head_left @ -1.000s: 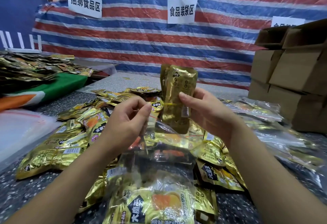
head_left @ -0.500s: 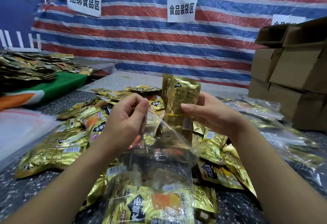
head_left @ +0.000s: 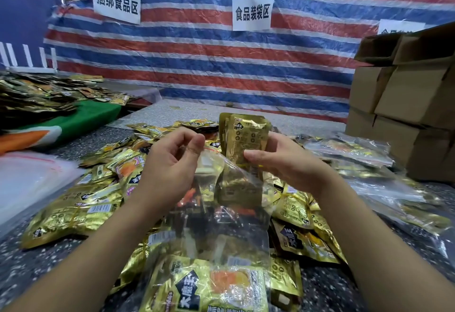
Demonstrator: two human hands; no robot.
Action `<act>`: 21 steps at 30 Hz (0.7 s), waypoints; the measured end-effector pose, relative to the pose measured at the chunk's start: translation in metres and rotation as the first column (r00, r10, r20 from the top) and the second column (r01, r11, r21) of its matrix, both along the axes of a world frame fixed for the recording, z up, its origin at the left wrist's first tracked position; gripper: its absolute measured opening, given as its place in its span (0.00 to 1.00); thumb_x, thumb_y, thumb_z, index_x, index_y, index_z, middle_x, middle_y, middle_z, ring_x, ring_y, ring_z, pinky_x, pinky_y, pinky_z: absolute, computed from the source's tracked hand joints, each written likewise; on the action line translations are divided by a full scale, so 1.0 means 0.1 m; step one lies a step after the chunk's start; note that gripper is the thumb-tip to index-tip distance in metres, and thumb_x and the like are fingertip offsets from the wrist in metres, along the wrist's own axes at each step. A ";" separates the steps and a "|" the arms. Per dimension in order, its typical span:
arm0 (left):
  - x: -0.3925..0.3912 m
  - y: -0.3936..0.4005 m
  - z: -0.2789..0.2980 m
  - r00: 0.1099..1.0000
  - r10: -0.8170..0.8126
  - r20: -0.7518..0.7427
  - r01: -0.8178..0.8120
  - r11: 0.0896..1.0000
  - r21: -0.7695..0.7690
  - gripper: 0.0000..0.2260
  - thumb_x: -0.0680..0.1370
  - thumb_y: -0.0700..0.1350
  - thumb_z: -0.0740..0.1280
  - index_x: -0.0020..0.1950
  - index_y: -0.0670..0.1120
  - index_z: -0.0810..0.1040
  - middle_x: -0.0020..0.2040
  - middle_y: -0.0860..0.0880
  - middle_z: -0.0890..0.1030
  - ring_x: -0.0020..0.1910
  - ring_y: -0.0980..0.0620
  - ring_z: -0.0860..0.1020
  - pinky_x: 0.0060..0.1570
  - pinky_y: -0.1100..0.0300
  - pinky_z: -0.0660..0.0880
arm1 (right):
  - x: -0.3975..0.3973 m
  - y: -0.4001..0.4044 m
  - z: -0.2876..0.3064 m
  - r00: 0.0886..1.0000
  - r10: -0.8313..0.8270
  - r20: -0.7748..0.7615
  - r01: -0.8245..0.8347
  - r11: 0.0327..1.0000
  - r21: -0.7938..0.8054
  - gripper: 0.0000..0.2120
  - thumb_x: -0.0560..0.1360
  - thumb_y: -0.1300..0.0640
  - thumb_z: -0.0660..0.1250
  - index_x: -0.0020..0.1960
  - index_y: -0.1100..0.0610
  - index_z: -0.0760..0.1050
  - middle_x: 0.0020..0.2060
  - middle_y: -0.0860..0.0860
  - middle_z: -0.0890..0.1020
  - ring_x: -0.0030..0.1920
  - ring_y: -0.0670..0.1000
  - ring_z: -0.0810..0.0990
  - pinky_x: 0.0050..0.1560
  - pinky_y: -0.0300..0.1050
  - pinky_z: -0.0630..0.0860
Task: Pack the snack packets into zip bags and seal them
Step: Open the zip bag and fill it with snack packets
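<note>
The scene is being viewed from one head-worn camera, angled forward and down, close over the counter (head_left: 327,284) and striped tarp (head_left: 221,65).

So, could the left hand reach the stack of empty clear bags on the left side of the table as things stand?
Probably yes: the empty clear bags lie on its own side with nothing between, but the left hand is pinching the zip bag mouth and must let go first.

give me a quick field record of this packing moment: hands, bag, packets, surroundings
left hand: pinches the zip bag's mouth edge
right hand: holds bundle of gold snack packets
zip bag: clear, open, bundle's lower part inside
loose packets: heaped on speckled table
cardboard boxes: stacked far right
filled bags: piled right
</note>
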State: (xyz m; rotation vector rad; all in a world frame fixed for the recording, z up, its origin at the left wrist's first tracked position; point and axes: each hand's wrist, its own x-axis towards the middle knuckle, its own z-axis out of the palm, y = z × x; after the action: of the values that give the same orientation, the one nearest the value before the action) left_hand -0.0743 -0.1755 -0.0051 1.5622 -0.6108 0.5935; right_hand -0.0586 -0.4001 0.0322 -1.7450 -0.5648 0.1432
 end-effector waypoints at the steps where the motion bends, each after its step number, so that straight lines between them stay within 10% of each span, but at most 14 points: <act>1: 0.00 0.00 0.00 1.000 0.014 -0.005 -0.014 1.000 0.015 0.09 0.77 0.53 0.62 0.42 0.50 0.76 0.33 0.54 0.78 0.27 0.62 0.75 0.24 0.69 0.70 | -0.02 -0.02 0.04 1.000 0.002 0.008 -0.002 0.999 -0.040 0.22 0.70 0.55 0.74 0.61 0.61 0.75 0.51 0.53 0.85 0.55 0.54 0.83 0.53 0.44 0.79; 21: 0.04 -0.01 -0.07 0.998 -0.057 -0.040 0.060 0.995 0.077 0.10 0.76 0.55 0.65 0.40 0.51 0.76 0.26 0.49 0.74 0.24 0.51 0.72 0.25 0.55 0.68 | -0.32 0.02 0.37 0.980 0.134 -0.144 -0.185 0.875 -0.446 0.16 0.79 0.61 0.65 0.67 0.58 0.70 0.54 0.52 0.83 0.55 0.52 0.83 0.57 0.50 0.79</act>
State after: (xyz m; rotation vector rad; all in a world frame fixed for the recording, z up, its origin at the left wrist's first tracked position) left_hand -0.0701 -0.1766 -0.0117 1.6194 -0.6556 0.4998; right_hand -0.0906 -0.3984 0.0697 -2.1307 -0.6295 0.5236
